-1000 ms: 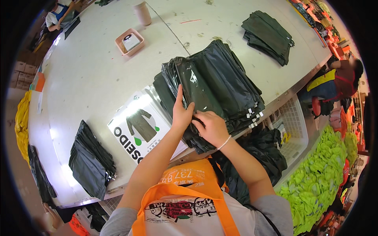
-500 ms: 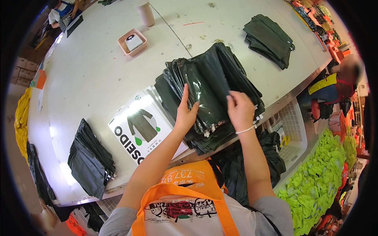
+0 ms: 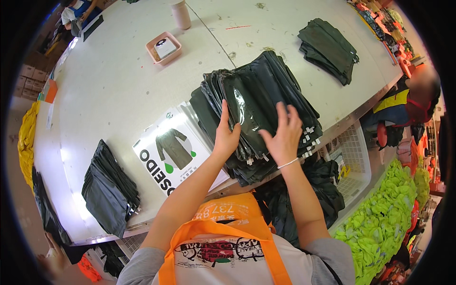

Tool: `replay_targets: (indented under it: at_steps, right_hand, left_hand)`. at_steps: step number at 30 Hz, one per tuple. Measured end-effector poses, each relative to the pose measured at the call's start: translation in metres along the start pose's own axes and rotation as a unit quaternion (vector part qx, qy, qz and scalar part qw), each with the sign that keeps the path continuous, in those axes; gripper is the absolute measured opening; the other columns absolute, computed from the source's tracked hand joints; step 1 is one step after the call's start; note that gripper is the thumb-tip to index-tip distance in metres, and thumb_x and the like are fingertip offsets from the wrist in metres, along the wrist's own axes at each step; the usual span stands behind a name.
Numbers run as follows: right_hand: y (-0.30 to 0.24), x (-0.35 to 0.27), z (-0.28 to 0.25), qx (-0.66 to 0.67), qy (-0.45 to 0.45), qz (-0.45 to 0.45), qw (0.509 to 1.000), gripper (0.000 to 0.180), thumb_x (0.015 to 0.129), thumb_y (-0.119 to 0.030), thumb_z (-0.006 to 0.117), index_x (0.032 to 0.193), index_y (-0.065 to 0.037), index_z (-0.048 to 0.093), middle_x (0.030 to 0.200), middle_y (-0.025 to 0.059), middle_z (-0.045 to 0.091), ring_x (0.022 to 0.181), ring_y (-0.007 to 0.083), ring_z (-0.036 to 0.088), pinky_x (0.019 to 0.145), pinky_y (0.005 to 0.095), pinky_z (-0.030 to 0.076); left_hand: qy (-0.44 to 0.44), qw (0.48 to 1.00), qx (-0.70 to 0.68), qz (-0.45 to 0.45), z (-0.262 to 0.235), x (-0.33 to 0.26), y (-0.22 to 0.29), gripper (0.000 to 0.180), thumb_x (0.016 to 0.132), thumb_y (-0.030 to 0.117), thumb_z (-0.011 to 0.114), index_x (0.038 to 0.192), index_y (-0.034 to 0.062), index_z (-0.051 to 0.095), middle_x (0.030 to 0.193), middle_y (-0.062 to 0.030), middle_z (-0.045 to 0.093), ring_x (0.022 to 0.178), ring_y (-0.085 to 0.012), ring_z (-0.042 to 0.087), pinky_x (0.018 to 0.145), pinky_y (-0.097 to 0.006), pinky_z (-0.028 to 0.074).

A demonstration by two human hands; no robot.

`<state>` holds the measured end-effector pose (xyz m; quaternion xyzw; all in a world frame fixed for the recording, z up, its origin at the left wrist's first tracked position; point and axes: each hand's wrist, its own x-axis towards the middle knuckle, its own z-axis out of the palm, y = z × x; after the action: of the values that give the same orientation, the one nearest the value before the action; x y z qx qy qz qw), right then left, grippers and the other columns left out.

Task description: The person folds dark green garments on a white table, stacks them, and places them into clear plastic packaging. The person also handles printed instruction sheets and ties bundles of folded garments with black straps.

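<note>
Stack in hand: a tall pile of dark green bagged garments (image 3: 259,109) lay on the white table (image 3: 109,90), slanting from the near table edge up toward the far right, its near end overhanging that edge slightly.
Top packet: a glossy clear-wrapped dark packet (image 3: 247,107) lay on the pile, tilted, between the two hands.
Left hand: the left hand (image 3: 226,135) pressed flat against the left side of the top packet, fingers together and pointing away; it was not closed round anything.
Right hand: the right hand (image 3: 284,135) hovered at the right of the pile's near end, fingers spread apart and slightly curled; whether it touched the packets could not be told. A thin white band ringed the wrist.
Near edge: white tags (image 3: 308,137) stuck out of the pile along its near right side, just above the table's edge.
Left of the pile: a white printed card showing a dark coat (image 3: 173,154) lay touching the pile's left side, reaching the near edge.
Further left: a smaller pile of dark packets (image 3: 109,187) sat near the near left edge, well apart from the card.
Far right: another dark folded pile (image 3: 327,47) sat close to the table's right edge.
Open room: bare tabletop stretched far and left of the main pile, up to a pink tray (image 3: 164,47) and a beige cup (image 3: 181,13).
Below the edge: a white basket (image 3: 354,159) and a heap of bright green cloth (image 3: 384,223) stood to the right, off the table.
</note>
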<state>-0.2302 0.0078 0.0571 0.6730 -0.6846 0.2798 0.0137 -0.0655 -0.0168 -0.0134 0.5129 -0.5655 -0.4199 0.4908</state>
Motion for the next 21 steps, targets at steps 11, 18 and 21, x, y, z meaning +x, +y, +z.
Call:
replay_targets:
  at_steps: [11, 18, 21]
  right_hand:
    - [-0.008, -0.039, 0.035, 0.213, -0.138, -0.017, 0.967, 0.017, 0.081, -0.015, 0.065, 0.091, -0.001, 0.068, 0.085, 0.0152, 0.063, 0.080, 0.0338, 0.062, 0.074, 0.0392, 0.050]
    - [0.045, 0.000, 0.011, -0.052, 0.039, -0.005, 0.998, 0.039, 0.075, -0.014, 0.073, 0.110, -0.005, 0.058, 0.113, 0.0156, 0.055, 0.105, 0.0354, 0.050, 0.091, 0.0436, 0.040]
    - [0.057, 0.004, 0.014, -0.089, -0.014, 0.055, 0.994, 0.041, 0.074, -0.012, 0.073, 0.111, -0.006, 0.058, 0.102, 0.0121, 0.058, 0.099, 0.0324, 0.052, 0.088, 0.0455, 0.040]
  left_hand:
    - [-0.031, 0.995, -0.053, -0.078, -0.001, 0.001, 0.019, 0.099, 0.078, 0.007, 0.072, 0.152, 0.0102, 0.005, 0.131, -0.0214, 0.053, 0.117, -0.0249, 0.054, 0.095, -0.029, 0.044]
    - [-0.024, 0.997, -0.018, -0.074, -0.003, -0.002, 0.002, 0.100, 0.077, -0.003, 0.063, 0.152, 0.0172, 0.001, 0.133, -0.0224, 0.050, 0.121, -0.0277, 0.052, 0.102, -0.032, 0.039]
    - [-0.026, 0.996, -0.015, -0.081, 0.000, -0.003, 0.008, 0.099, 0.078, -0.002, 0.062, 0.152, 0.0183, 0.000, 0.134, -0.0223, 0.050, 0.121, -0.0284, 0.052, 0.102, -0.032, 0.039]
